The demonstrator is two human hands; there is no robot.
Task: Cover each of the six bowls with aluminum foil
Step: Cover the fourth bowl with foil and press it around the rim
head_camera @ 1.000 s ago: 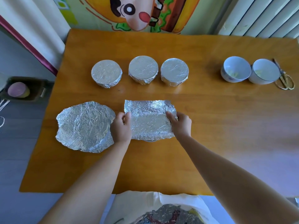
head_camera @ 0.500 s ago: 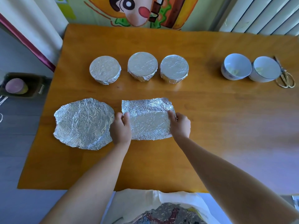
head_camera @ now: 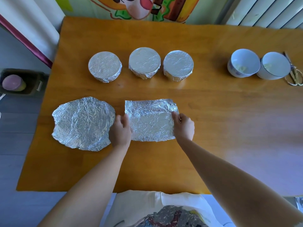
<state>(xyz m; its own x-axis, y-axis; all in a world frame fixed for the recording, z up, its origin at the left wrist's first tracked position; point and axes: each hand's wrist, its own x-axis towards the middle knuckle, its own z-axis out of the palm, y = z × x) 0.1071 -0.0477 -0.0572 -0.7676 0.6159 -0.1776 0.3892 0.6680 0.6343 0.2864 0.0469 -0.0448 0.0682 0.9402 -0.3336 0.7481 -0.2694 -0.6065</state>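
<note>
left hand (head_camera: pixel 120 129) pinches left edge of foil sheet (head_camera: pixel 150 120), right hand (head_camera: pixel 184 126) pinches right edge; sheet on desk (head_camera: pixel 164 169), rounded foil piece (head_camera: pixel 82 123) just beside left hand.

Bare forearms, cream T-shirt (head_camera: pixel 157 208) with printed graphic

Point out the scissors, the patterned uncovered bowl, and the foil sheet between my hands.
scissors (head_camera: pixel 293 72), head view, where the gold handles join.
patterned bowl (head_camera: pixel 245 61), head view, on its inside wall.
foil sheet (head_camera: pixel 150 120), head view, on its crinkled middle.
</note>
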